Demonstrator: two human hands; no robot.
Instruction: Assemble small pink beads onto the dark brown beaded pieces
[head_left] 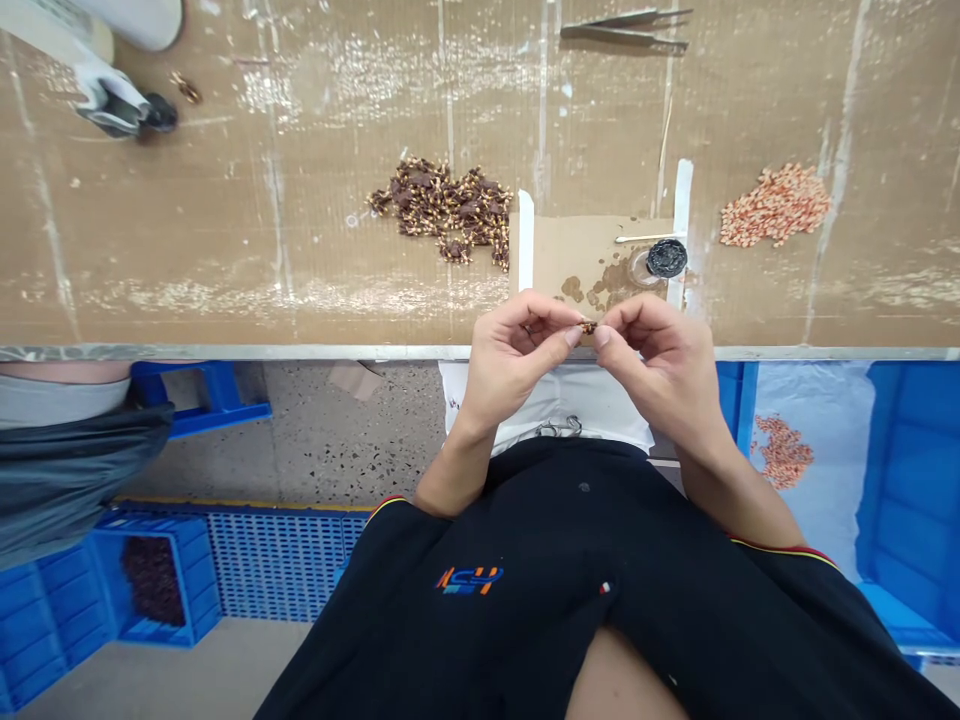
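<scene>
Where the left hand (521, 345) and right hand (660, 350) meet, over the near edge of the tabletop (300, 285), we see 1 small dark piece (589, 328). Each of the 2 hands grasps it in a thumb-and-finger pinch, from opposite sides. We judge work on this piece to be under way, as neither hand has let go. A dark heap (450, 208) lies left of the pad (571, 243) and an orange heap (776, 205) to its right; we cannot tell how much of either is done or left. The pot (667, 258) and swab (649, 238) are on the pad, untouched. The piece's long axis seems to run sideways, roughly along the near edge; fingertips partly hide its ends, so we cannot tell which way it points.
</scene>
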